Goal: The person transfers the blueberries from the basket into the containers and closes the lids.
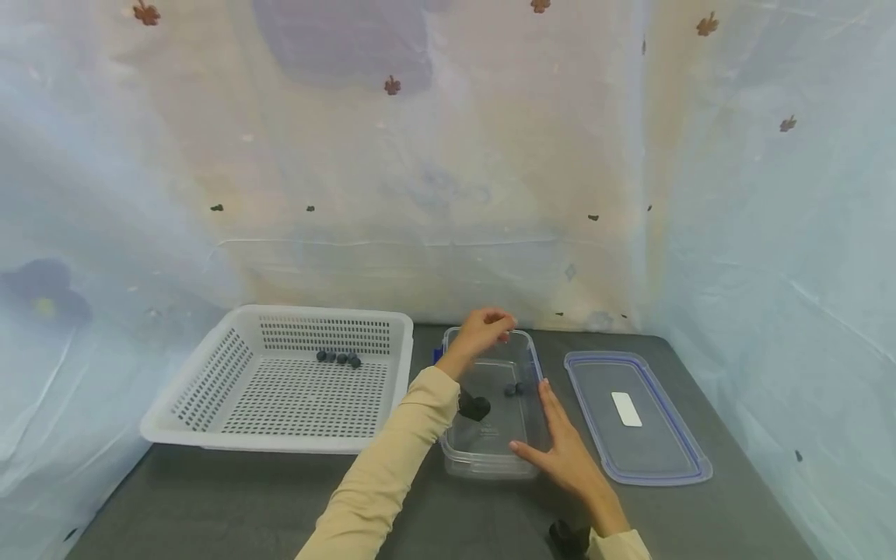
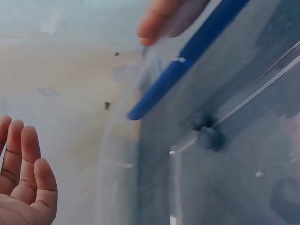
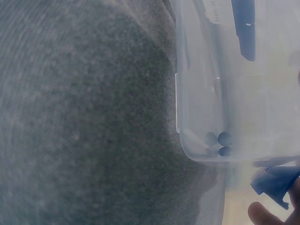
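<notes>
A clear plastic food container (image 1: pixel 490 451) with blue clips stands in the middle of the table. Two blueberries (image 1: pixel 514 389) lie on its floor near the right wall; they look dark and round in the left wrist view (image 2: pixel 208 133). Over the container's far part hovers my left hand (image 1: pixel 483 334), fingers loosely bent, nothing visible between them. The left wrist view shows those fingers (image 2: pixel 28 173) apart from the wall. My right hand (image 1: pixel 563 455) rests against the container's right side, fingers extended and thumb spread towards the near rim. A blue clip (image 3: pixel 276 183) shows beside its fingertips.
To the left stands a white perforated basket (image 1: pixel 280 443), with several blueberries (image 1: pixel 339 358) near its back wall. A clear lid (image 1: pixel 672 447) with a blue seal and white label lies flat at the right. A patterned plastic sheet (image 1: pixel 448 194) hangs behind the table.
</notes>
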Demonstrator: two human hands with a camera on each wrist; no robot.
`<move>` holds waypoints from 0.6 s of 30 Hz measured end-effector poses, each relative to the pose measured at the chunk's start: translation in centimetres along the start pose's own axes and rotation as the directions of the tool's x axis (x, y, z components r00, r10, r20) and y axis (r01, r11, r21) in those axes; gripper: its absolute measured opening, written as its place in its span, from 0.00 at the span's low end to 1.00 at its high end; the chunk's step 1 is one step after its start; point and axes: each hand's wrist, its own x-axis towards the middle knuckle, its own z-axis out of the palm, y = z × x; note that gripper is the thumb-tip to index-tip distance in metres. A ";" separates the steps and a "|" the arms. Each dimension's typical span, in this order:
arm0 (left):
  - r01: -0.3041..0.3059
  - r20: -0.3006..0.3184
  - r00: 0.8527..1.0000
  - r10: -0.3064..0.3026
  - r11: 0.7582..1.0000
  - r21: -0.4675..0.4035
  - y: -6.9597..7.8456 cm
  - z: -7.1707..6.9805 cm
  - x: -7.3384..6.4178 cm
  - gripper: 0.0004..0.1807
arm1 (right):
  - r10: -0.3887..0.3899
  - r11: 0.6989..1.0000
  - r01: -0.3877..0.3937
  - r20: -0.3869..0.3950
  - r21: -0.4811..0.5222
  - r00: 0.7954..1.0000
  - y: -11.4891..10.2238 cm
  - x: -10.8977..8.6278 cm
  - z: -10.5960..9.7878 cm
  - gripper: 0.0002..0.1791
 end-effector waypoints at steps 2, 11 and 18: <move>-0.015 0.017 1.000 0.015 1.000 0.007 0.7 -0.7 -0.3 0.15 | -0.004 1.000 0.004 -0.002 0.001 1.000 0.0 0.0 0.0 0.59; -0.094 0.065 0.994 0.091 0.995 0.036 2.6 -3.9 -1.6 0.18 | -0.001 1.000 0.001 -0.013 -0.004 1.000 -0.1 0.0 -0.1 0.59; -0.118 0.062 0.991 0.116 0.992 0.035 2.5 -6.5 -2.7 0.18 | -0.010 1.000 0.010 -0.016 -0.002 1.000 -0.2 0.0 0.0 0.59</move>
